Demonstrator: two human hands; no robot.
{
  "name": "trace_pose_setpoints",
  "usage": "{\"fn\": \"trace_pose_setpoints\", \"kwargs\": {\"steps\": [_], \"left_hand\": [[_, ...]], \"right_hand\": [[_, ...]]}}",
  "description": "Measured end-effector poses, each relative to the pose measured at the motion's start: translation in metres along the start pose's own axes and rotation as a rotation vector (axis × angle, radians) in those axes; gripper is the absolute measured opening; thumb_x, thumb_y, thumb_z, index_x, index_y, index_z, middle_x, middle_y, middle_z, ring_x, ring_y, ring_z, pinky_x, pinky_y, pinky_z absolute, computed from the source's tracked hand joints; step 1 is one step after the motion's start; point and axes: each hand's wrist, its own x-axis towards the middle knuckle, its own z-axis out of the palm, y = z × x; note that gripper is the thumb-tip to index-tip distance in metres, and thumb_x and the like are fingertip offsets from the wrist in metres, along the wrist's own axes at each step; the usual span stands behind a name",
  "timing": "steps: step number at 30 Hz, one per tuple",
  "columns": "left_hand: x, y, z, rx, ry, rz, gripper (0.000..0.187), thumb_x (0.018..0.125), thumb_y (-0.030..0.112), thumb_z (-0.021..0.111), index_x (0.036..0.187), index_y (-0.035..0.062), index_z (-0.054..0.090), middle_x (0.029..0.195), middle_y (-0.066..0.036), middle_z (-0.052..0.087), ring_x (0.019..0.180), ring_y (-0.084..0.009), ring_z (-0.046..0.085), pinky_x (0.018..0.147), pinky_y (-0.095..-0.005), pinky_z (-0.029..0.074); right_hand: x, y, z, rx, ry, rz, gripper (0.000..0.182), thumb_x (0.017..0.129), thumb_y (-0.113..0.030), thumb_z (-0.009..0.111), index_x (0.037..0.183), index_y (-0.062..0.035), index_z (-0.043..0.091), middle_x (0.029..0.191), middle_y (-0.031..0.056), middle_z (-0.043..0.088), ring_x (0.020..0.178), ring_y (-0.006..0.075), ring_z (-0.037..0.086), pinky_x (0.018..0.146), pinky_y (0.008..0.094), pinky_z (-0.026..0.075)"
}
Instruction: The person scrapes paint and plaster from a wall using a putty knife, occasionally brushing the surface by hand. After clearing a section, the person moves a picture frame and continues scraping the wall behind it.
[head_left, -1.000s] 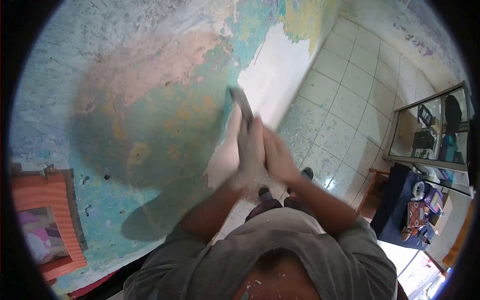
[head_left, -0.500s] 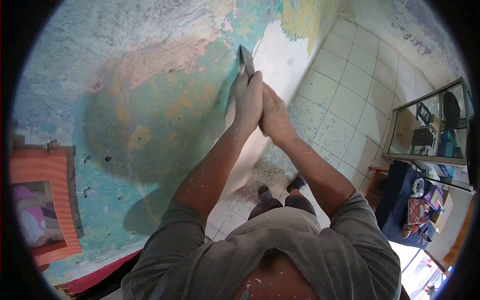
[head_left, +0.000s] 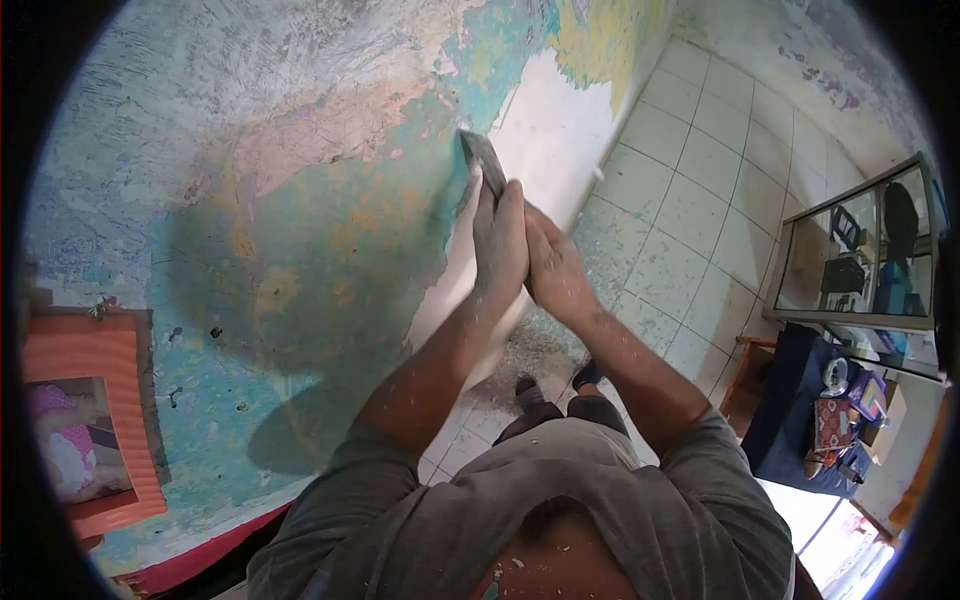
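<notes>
A flat metal paint scraper (head_left: 482, 158) has its blade edge against the wall (head_left: 330, 240), by the border between green paint and a bare white patch (head_left: 545, 120). Around its handle, my left hand (head_left: 500, 245) is closed, thumb and fingers pointing up along the tool. My right hand (head_left: 556, 268) is pressed against it from the right, also closed on the scraper. Most of the handle is hidden between both palms. Yellow, pink and green layers of flaking paint surround the blade.
An orange-framed picture (head_left: 80, 420) hangs at lower left. Paint chips litter the tiled floor (head_left: 660, 250) near my feet. To the right stand a glass cabinet (head_left: 850, 250) and a dark-covered table (head_left: 790, 410) holding boxes and small items.
Both hands and the scraper have moved down the view, toward my body, and the blade tip a little left. A small white fleck now shows to the right of the hands.
</notes>
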Motion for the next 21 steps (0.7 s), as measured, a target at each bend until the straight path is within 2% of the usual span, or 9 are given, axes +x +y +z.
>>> {"fn": "trace_pose_setpoints", "kwargs": {"steps": [5, 7, 8, 10, 13, 14, 15, 17, 21], "left_hand": [[-0.027, -0.017, -0.011, 0.010, 0.043, 0.120, 0.057, 0.104, 0.024, 0.048, 0.148, -0.0090, 0.036, 0.139, -0.019, 0.053, 0.128, -0.0216, 0.049, 0.110, -0.0308, 0.033], [0.017, 0.001, -0.009, 0.014, 0.021, 0.271, 0.053, 0.103, 0.025, 0.049, 0.143, -0.0100, 0.043, 0.133, -0.018, 0.055, 0.122, -0.0220, 0.051, 0.107, -0.0317, 0.037], [0.036, 0.007, -0.005, -0.003, -0.002, 0.209, 0.051, 0.103, 0.025, 0.050, 0.139, -0.0104, 0.046, 0.129, -0.018, 0.057, 0.117, -0.0223, 0.052, 0.104, -0.0325, 0.038], [0.043, 0.023, 0.009, -0.043, -0.010, 0.077, 0.048, 0.102, 0.028, 0.051, 0.131, -0.0101, 0.051, 0.118, -0.016, 0.059, 0.106, -0.0227, 0.052, 0.096, -0.0349, 0.042], [0.024, 0.014, 0.009, -0.061, -0.057, 0.122, 0.056, 0.103, 0.022, 0.046, 0.146, -0.0127, 0.035, 0.145, -0.029, 0.046, 0.134, -0.0340, 0.044, 0.114, -0.0378, 0.031], [0.010, 0.009, 0.006, 0.101, 0.009, 0.160, 0.055, 0.104, 0.021, 0.047, 0.146, -0.0124, 0.035, 0.145, -0.026, 0.046, 0.134, -0.0321, 0.044, 0.113, -0.0374, 0.032], [-0.003, 0.002, 0.001, 0.103, 0.008, 0.156, 0.055, 0.104, 0.021, 0.047, 0.146, -0.0124, 0.035, 0.145, -0.026, 0.046, 0.134, -0.0321, 0.044, 0.113, -0.0374, 0.032], [-0.026, -0.017, -0.010, 0.066, -0.058, 0.102, 0.054, 0.104, 0.021, 0.045, 0.147, -0.0117, 0.034, 0.146, -0.024, 0.045, 0.134, -0.0295, 0.044, 0.114, -0.0371, 0.032], [-0.063, -0.050, -0.028, -0.079, -0.087, -0.016, 0.052, 0.104, 0.018, 0.043, 0.147, -0.0108, 0.034, 0.147, -0.023, 0.045, 0.134, -0.0277, 0.044, 0.114, -0.0372, 0.032]], "right_hand": [[-0.026, -0.014, 0.013, 0.159, -0.008, 0.143, 0.049, 0.109, -0.030, 0.036, 0.147, 0.0000, 0.045, 0.138, 0.0240, 0.057, 0.130, 0.0318, 0.054, 0.111, 0.0398, 0.038], [0.018, -0.001, 0.013, 0.030, 0.008, -0.001, 0.056, 0.109, -0.041, 0.032, 0.149, -0.0026, 0.043, 0.113, 0.0190, 0.067, 0.095, 0.0237, 0.067, 0.085, 0.0360, 0.053], [0.030, -0.011, 0.007, 0.030, 0.010, -0.007, 0.056, 0.109, -0.041, 0.032, 0.149, -0.0026, 0.043, 0.113, 0.0190, 0.067, 0.095, 0.0237, 0.067, 0.085, 0.0360, 0.053], [0.046, -0.040, -0.009, 0.371, -0.019, 0.454, 0.051, 0.109, -0.032, 0.035, 0.150, -0.0019, 0.042, 0.135, 0.0248, 0.059, 0.126, 0.0299, 0.057, 0.108, 0.0381, 0.041], [0.019, -0.023, -0.010, 0.217, 0.012, 0.178, 0.051, 0.110, -0.033, 0.035, 0.150, -0.0025, 0.041, 0.134, 0.0250, 0.060, 0.126, 0.0274, 0.057, 0.106, 0.0361, 0.042], [0.005, -0.045, -0.014, 0.381, -0.083, 0.508, 0.052, 0.110, -0.032, 0.035, 0.150, 0.0001, 0.040, 0.141, 0.0247, 0.054, 0.133, 0.0274, 0.051, 0.111, 0.0351, 0.038], [-0.010, -0.039, -0.008, 0.382, -0.082, 0.513, 0.052, 0.110, -0.032, 0.035, 0.150, 0.0001, 0.040, 0.141, 0.0247, 0.054, 0.133, 0.0274, 0.051, 0.111, 0.0351, 0.038], [-0.039, -0.012, 0.012, 0.327, 0.020, 0.154, 0.052, 0.110, -0.030, 0.036, 0.150, 0.0020, 0.039, 0.146, 0.0248, 0.049, 0.137, 0.0287, 0.047, 0.114, 0.0358, 0.034], [-0.085, 0.006, 0.037, 0.435, -0.018, 0.245, 0.058, 0.109, -0.035, 0.035, 0.152, 0.0055, 0.034, 0.157, 0.0204, 0.036, 0.145, 0.0254, 0.033, 0.119, 0.0354, 0.022]]}}
